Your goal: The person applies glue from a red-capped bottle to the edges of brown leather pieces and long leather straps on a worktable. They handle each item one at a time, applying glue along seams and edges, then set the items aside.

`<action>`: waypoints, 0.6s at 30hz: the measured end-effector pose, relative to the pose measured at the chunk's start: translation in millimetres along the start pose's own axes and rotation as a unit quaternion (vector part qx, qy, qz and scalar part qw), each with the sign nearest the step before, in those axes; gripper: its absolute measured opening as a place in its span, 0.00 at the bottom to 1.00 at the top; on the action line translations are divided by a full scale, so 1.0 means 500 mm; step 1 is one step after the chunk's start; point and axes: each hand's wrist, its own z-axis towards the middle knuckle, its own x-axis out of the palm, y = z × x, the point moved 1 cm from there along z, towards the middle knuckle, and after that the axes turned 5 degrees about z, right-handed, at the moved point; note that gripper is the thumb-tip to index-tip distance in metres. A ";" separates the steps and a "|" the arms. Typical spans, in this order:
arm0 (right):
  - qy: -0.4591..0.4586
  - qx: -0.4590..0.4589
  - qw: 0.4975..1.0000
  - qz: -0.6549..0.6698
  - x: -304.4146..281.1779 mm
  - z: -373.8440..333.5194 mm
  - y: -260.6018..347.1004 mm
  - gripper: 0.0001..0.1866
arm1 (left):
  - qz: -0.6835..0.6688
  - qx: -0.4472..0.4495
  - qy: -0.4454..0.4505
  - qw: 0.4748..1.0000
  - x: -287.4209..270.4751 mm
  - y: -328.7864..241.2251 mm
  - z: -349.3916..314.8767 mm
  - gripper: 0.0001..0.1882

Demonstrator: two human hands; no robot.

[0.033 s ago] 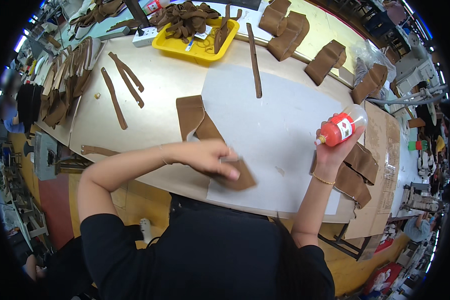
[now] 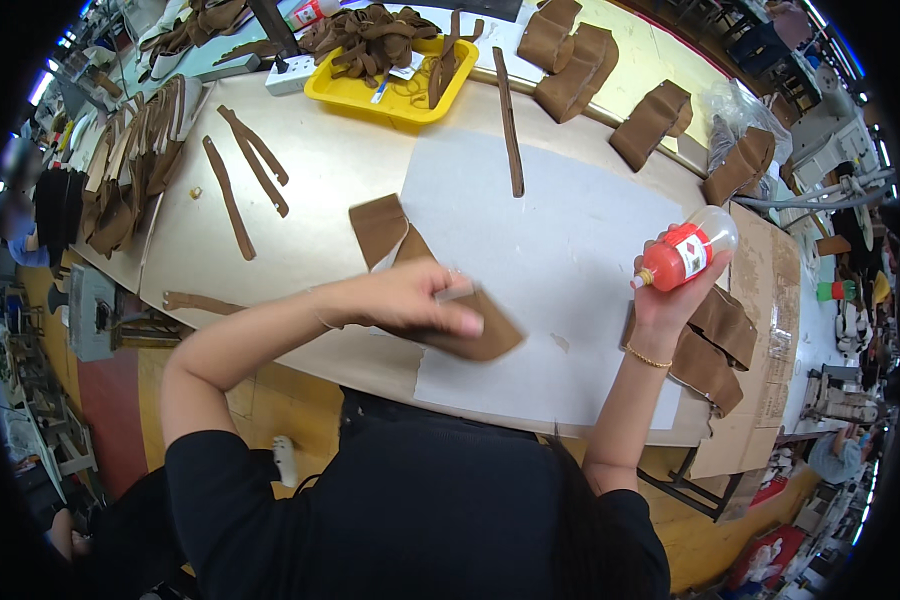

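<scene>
My left hand (image 2: 425,303) is closed on a wide brown fabric piece (image 2: 375,228) above the middle of the table. One end of the piece reaches up and left past the hand, showing a pale edge; the other end, smeared by motion, sticks out to the right. My right hand (image 2: 667,297) is wrapped round a squeeze bottle (image 2: 688,256), clear at its base and red toward the neck, with a white label. The bottle lies tilted, its pale nozzle pointing left and slightly down. Below my right wrist lie more folded brown pieces (image 2: 715,345).
A grey-white sheet (image 2: 570,240) covers the table's middle. Behind it stands a yellow tray (image 2: 410,118) heaped with brown strips. Thin brown strips (image 2: 228,200) lie at left, near a stack of brown parts (image 2: 135,190). Wide pieces (image 2: 652,125) line the far edge; cardboard (image 2: 765,370) covers the right end.
My left hand has shifted slightly up and to the right, swinging the fabric piece's loose end with it. My right hand and the bottle have barely moved.
</scene>
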 end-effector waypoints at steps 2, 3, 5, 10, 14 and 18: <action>0.006 -0.012 1.000 0.001 0.022 0.007 0.008 0.34 | -0.401 0.020 -0.060 0.914 -0.014 -0.029 -0.041 0.25; 0.020 -0.015 1.000 0.000 0.031 0.012 0.011 0.35 | -0.469 0.071 -0.035 0.880 -0.014 -0.032 -0.062 0.29; 0.017 -0.030 0.999 -0.012 0.067 0.017 0.014 0.37 | -0.435 0.114 -0.034 0.893 0.004 -0.050 -0.087 0.33; 0.065 -0.038 0.997 -0.006 0.177 0.025 0.019 0.41 | -0.156 0.136 -0.217 0.954 0.029 -0.104 -0.108 0.38; 0.136 -0.085 0.987 -0.014 0.263 -0.001 0.017 0.44 | -0.135 0.137 -0.243 0.951 0.026 -0.146 -0.113 0.39; 0.158 -0.154 0.971 -0.092 0.322 -0.027 0.000 0.47 | -0.185 0.137 -0.245 0.942 0.035 -0.168 -0.127 0.39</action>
